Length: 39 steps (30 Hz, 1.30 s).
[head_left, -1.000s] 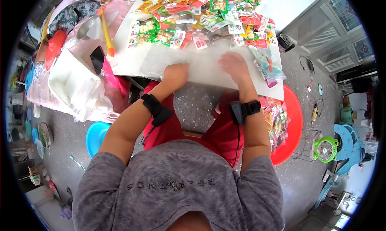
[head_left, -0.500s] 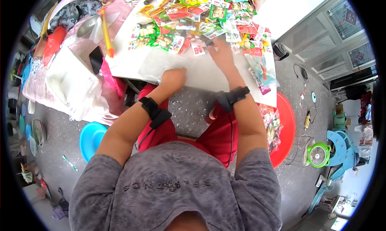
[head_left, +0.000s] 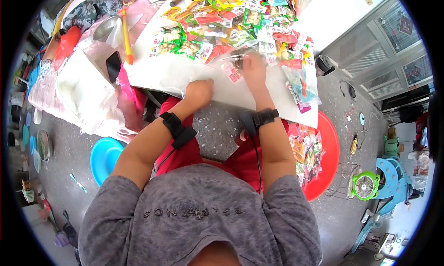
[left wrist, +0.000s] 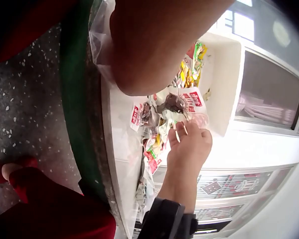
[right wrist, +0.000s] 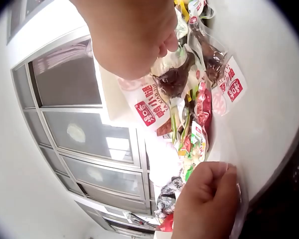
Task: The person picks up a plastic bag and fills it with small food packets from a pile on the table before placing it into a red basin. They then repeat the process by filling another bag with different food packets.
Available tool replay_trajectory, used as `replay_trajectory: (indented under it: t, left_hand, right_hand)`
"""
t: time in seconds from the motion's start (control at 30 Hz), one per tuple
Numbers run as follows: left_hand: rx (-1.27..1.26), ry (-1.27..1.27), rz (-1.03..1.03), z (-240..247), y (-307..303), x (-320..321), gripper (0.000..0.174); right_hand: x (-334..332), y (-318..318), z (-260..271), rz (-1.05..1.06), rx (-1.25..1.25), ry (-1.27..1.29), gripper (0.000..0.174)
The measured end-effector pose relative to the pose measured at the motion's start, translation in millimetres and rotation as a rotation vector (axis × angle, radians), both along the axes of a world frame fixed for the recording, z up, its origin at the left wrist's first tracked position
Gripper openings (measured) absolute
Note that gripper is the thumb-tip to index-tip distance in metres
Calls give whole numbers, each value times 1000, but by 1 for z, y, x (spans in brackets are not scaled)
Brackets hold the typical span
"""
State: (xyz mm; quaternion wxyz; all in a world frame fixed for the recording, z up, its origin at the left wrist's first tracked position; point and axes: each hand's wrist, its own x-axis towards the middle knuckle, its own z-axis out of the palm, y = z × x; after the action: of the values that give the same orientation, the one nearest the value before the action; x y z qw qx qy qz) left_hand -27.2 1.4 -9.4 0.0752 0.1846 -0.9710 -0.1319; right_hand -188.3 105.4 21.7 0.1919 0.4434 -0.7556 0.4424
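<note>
Left hand [head_left: 200, 92]: fist-ish, nr the front edge of the white-topped bench [head_left: 283, 97], thumb + index pinching a thin clear plastic bag [head_left: 175, 74]. Bag lay flat-ish on the benchtop, mostly to that hand's left.
Right hand [head_left: 254, 74]: fingers curled in narrow, pinching a shiny clear packet [left wrist: 172, 102] w/ dark brown contents and a white/red label. Exact finger placement partly hidden tbh.
Held packet's spot: over the bench, in front of the heap, right at the fingertips.
Other brown one: similar clear brown-filled packet [right wrist: 212, 55], also white/red label, sat just beside the held one.
Heap: big multicoloured pile of plastic packets [head_left: 215, 17], mostly green, yellow + red, spread over the back of the bench, just past the right hand.
Right side: round red plastic tub [head_left: 330, 155] on the floor w/ loose pkts in it; small green fan [head_left: 365, 186] further out.
Left side: yellow stick w/ orange tip [head_left: 126, 39], flat black phone-like slab [head_left: 113, 67] nr a white box [head_left: 69, 88], pink cloth underneath [head_left: 46, 97]. Round blue basin [head_left: 105, 162] on the floor.
Person: mottled grey tee [head_left: 199, 210], red trousers [head_left: 180, 150], black cam on each wrist.
</note>
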Motion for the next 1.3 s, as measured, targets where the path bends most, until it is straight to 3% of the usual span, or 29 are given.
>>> replay_trajectory:
  t: [0.13, 0.23, 0.27, 0.37, 0.4, 0.53, 0.73, 0.97, 1.13, 1.23, 1.3]
  left_hand:
    - [55, -37, 32, 2, 0, -2, 15]
    - [100, 69, 31, -5, -3, -2, 16]
    - [151, 92, 35, -4, -4, 0, 16]
    - [215, 90, 58, -1, -1, 4, 15]
    - [216, 90, 55, -4, -3, 4, 15]
    - [235, 140, 45, -10, -8, 0, 17]
    - [334, 175, 26, -7, -13, 3, 21]
    - [431, 154, -8, -2, -15, 6, 21]
    - [289, 304, -101, -7, -1, 9, 19]
    - [251, 294, -121, -4, -1, 8, 18]
    - [250, 264, -108, 0, 0, 7, 17]
  right_hand:
    - [27, 38, 18, 142, -486, -896, 4]
    - [23, 66, 5, 280, -573, -1038, 4]
    - [26, 74, 5, 194, -482, -990, 8]
    - [30, 90, -1, 271, -353, -1018, 13]
    - [35, 95, -3, 424, -393, -1108, 17]
    - [44, 98, -8, 579, -290, -1085, 16]
    - [45, 96, -3, 580, -99, -1051, 13]
    - [34, 95, -8, 599, -104, -1057, 9]
    - [42, 77, -6, 636, -63, -1098, 8]
    - [42, 63, -15, 701, -179, -1167, 9]
    - [41, 51, -16, 540, -224, -1327, 10]
